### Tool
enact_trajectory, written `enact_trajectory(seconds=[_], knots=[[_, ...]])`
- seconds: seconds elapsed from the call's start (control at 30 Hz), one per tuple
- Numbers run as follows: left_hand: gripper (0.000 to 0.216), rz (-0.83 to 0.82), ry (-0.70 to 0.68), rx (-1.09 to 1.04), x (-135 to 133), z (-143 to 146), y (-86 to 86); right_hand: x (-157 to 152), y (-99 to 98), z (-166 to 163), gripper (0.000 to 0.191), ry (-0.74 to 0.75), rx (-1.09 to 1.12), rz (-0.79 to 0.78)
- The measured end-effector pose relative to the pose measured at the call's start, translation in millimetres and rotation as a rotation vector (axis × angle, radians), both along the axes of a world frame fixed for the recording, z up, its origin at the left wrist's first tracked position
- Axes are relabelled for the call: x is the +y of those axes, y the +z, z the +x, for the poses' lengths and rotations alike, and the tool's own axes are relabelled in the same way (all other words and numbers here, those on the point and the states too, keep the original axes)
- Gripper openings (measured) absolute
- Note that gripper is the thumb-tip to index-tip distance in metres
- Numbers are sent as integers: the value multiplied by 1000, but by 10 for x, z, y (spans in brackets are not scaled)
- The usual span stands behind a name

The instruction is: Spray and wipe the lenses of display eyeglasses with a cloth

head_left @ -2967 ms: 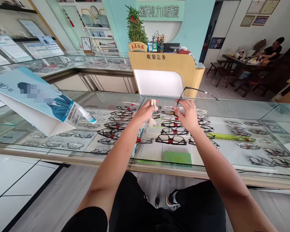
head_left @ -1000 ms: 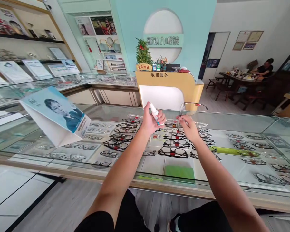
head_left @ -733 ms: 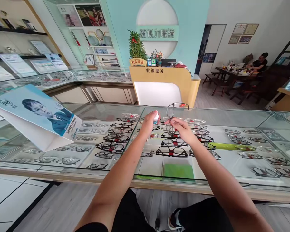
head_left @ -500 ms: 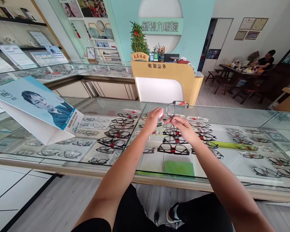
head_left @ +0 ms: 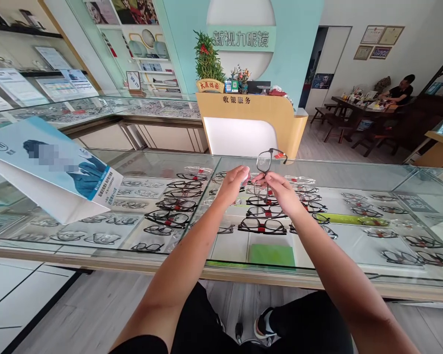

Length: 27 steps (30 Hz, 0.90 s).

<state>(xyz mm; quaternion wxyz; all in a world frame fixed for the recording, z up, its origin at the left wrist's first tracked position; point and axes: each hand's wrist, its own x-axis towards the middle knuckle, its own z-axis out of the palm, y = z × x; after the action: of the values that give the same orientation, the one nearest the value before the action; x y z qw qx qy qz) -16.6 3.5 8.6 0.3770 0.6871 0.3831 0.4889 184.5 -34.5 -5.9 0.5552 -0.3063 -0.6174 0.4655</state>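
Note:
In front of me, above the glass counter (head_left: 369,173), my right hand (head_left: 281,191) holds a pair of dark-framed eyeglasses (head_left: 265,161) between thumb and fingers. The frame is turned on end, one lens above the fingers and one below, with a dark temple reaching out to the right. Close by on the left, my left hand (head_left: 233,184) is closed, back towards me. A small whitish and reddish bit shows at its fingertips; I cannot make out what it is. A narrow gap separates the hands.
Rows of eyeglasses (head_left: 262,226) lie under the glass, with a green card (head_left: 271,255) near the front. A tent-shaped display card (head_left: 51,172) stands on the counter at left. Beyond are a wooden cashier desk (head_left: 291,123) and a person (head_left: 401,92) seated at a table.
The eyeglasses have tilted slightly in my right hand, with the upper temple now slanting downward to the right. My left hand stays nearly still. The whole view has shifted a little.

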Motion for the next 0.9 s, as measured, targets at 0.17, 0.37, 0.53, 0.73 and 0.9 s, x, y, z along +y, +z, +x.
enact_trajectory(seconds=[0.17,0.37,0.53,0.73,0.9], knots=[[45,37,-58,80,-15,22,-48,63,-12,23,45,-46,158,-65],[44,58,-59,158,19,36,-146,73,-6,36,45,-38,207,-91],[50,27,-13,133,-64,-17,-40,73,19,57,46,-21,194,-85],[50,-25,188,-43,-118,-399,167,77,80,113,54,-73,123,-87],[21,-37,528,-81,-73,-1145,161,84,70,136,48,-32,191,-84]])
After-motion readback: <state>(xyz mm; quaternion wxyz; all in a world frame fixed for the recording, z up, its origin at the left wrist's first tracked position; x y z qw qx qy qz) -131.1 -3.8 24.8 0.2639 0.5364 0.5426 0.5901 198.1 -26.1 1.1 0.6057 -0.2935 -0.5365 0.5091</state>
